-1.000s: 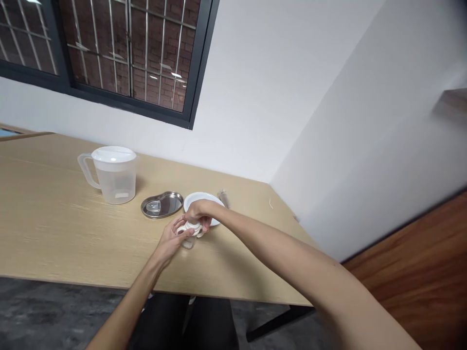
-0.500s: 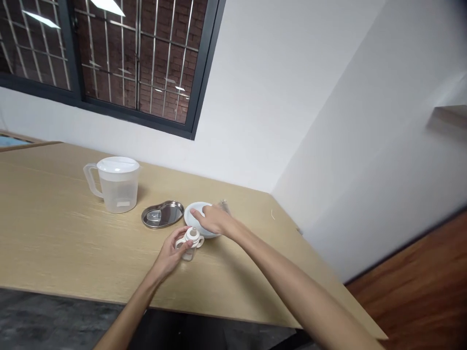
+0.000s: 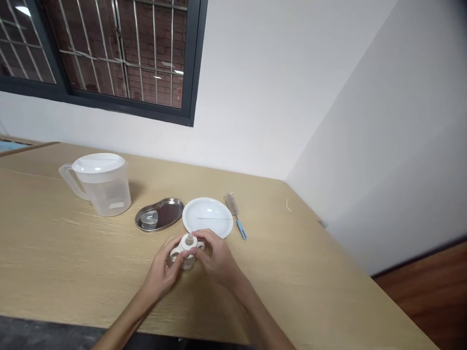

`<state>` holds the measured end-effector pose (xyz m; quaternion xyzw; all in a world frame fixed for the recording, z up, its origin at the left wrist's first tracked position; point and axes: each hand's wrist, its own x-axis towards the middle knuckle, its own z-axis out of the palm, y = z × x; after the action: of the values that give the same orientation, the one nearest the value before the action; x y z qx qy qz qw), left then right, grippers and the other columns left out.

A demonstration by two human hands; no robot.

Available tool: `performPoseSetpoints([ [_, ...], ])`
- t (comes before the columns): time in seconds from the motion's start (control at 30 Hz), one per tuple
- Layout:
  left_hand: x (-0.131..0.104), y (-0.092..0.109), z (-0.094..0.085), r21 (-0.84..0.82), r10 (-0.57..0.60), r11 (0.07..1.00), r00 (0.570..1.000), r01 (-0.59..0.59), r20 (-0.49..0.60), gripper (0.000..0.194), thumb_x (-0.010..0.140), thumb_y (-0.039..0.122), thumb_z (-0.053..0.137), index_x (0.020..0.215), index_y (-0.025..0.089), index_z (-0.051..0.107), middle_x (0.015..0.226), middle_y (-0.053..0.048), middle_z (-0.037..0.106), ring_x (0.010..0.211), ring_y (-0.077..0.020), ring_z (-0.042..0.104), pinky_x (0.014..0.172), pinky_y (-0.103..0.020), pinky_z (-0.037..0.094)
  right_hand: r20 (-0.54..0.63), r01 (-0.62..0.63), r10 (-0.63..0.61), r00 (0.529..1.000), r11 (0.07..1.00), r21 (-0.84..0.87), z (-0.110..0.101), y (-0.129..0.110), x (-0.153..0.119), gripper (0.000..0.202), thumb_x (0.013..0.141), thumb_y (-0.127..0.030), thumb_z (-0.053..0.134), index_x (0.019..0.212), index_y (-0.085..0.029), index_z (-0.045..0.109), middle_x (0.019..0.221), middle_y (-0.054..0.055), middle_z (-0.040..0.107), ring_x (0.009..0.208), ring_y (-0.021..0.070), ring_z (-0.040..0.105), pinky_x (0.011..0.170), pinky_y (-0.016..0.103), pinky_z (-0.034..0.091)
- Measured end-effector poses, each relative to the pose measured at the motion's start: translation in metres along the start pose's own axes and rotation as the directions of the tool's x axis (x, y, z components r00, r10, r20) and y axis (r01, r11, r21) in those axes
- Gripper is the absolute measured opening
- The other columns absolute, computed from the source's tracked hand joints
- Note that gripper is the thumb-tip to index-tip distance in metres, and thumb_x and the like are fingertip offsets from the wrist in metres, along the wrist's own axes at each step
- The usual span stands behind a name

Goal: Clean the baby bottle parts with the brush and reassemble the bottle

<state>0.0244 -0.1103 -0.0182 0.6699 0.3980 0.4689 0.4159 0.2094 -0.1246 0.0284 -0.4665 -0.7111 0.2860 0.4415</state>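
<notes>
A baby bottle (image 3: 188, 243) with a white collar, a clear nipple on top and two side handles stands upright between my hands, low over the near part of the table. My left hand (image 3: 165, 265) grips its left side, thumb at the collar. From the right, my right hand (image 3: 216, 255) closes its fingers on the collar and partly covers the right handle. Just beyond is a white plate (image 3: 207, 228) with a thin straight line across it, too fine to name. A kidney-shaped steel tray (image 3: 170, 221) holds a clear plastic cap (image 3: 149, 218).
A lidded translucent pitcher (image 3: 109, 192) stands at the back left of the wooden table (image 3: 91, 272). Right of the plate lies a bottle brush (image 3: 237, 216) with a blue handle. A small pale strip (image 3: 288, 205) lies farther right. Walls bound the table behind and right.
My right hand has come back from over the plate to the bottle's collar. The plate and brush now show more fully. My left hand still holds the bottle, and the view has shifted slightly.
</notes>
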Motion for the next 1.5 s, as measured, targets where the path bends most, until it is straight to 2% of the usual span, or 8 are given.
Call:
performPoseSetpoints([
  [0.3,-0.009,-0.018,0.012,-0.074,-0.133,0.989,0.990,0.130,-0.036,0.059,0.097,0.046,0.054,0.152,0.030,0.040,0.155,-0.007,0.049,0.143,-0.0258,0.047,0.121,-0.040,0.038,-0.223,-0.191,0.212,0.952,0.975,0.112,0.027,-0.004,-0.010,0.022,0.080,-0.032,0.072,0.095,-0.019,0.063,0.110,0.010,0.073,0.102,0.0230,0.067,0.094,0.038,0.052],
  [0.5,-0.009,-0.019,0.009,-0.196,-0.148,0.970,0.989,0.140,-0.025,0.051,0.094,0.045,0.061,0.140,0.027,0.049,0.142,-0.008,0.060,0.129,-0.0246,0.060,0.109,-0.035,0.051,-0.156,-0.279,0.318,0.935,0.932,0.230,0.028,-0.001,-0.004,0.058,0.074,-0.031,0.078,0.129,-0.020,0.063,0.105,0.005,0.070,0.092,0.0182,0.069,0.082,0.031,0.057],
  [0.7,-0.009,-0.018,0.005,-0.054,-0.078,0.996,0.995,0.074,-0.066,0.040,0.093,0.038,0.064,0.129,0.026,0.056,0.130,-0.008,0.064,0.121,-0.0220,0.062,0.104,-0.034,0.053,-0.148,-0.271,0.305,0.941,0.939,0.214,0.029,-0.010,-0.005,0.036,0.077,-0.032,0.076,0.112,-0.022,0.074,0.107,0.004,0.071,0.099,0.0197,0.067,0.091,0.033,0.054],
  [1.0,-0.010,-0.019,0.006,-0.063,-0.021,0.998,0.996,0.016,-0.090,0.037,0.093,0.028,0.063,0.129,0.026,0.057,0.133,-0.007,0.061,0.124,-0.0197,0.060,0.107,-0.032,0.051,-0.587,-0.391,0.332,0.739,0.920,0.028,0.082,-0.007,-0.002,0.047,0.061,-0.041,0.089,0.093,-0.021,0.061,0.107,0.011,0.074,0.110,0.0330,0.066,0.102,0.052,0.049],
  [1.07,-0.009,-0.018,0.005,-0.047,0.000,0.999,0.997,-0.004,-0.077,0.038,0.093,0.026,0.063,0.130,0.026,0.057,0.132,-0.007,0.061,0.122,-0.0200,0.060,0.106,-0.032,0.052,-0.590,-0.345,0.296,0.752,0.938,0.031,0.084,-0.004,-0.006,0.052,0.061,-0.041,0.089,0.100,-0.020,0.061,0.109,0.011,0.073,0.110,0.0322,0.067,0.101,0.051,0.050],
  [1.17,-0.007,-0.014,0.003,-0.013,0.016,1.000,0.999,-0.016,-0.044,0.037,0.092,0.027,0.064,0.129,0.026,0.059,0.129,-0.007,0.062,0.118,-0.0199,0.062,0.101,-0.031,0.054,-0.450,-0.222,0.235,0.862,0.972,0.083,0.073,-0.001,-0.017,0.069,0.076,-0.038,0.079,0.135,-0.018,0.051,0.124,0.012,0.068,0.113,0.0263,0.067,0.098,0.043,0.054],
  [1.27,-0.007,-0.012,0.003,0.022,0.007,1.000,0.998,-0.006,-0.057,0.034,0.093,0.029,0.064,0.127,0.027,0.061,0.127,-0.005,0.064,0.117,-0.0191,0.062,0.100,-0.029,0.053,-0.323,-0.135,0.155,0.934,0.987,0.082,0.058,-0.001,-0.024,0.047,0.095,-0.033,0.059,0.141,-0.025,0.052,0.139,0.008,0.061,0.131,0.0215,0.057,0.110,0.040,0.047],
  [1.5,-0.011,-0.017,0.008,-0.133,-0.117,0.986,0.987,0.102,-0.110,0.048,0.090,0.031,0.068,0.135,0.030,0.052,0.137,-0.005,0.062,0.122,-0.0178,0.064,0.098,-0.026,0.056,-0.518,-0.239,0.204,0.831,0.971,-0.001,0.076,-0.005,-0.015,0.033,0.085,-0.035,0.071,0.113,-0.020,0.064,0.123,0.012,0.071,0.124,0.0281,0.063,0.101,0.043,0.053],
])
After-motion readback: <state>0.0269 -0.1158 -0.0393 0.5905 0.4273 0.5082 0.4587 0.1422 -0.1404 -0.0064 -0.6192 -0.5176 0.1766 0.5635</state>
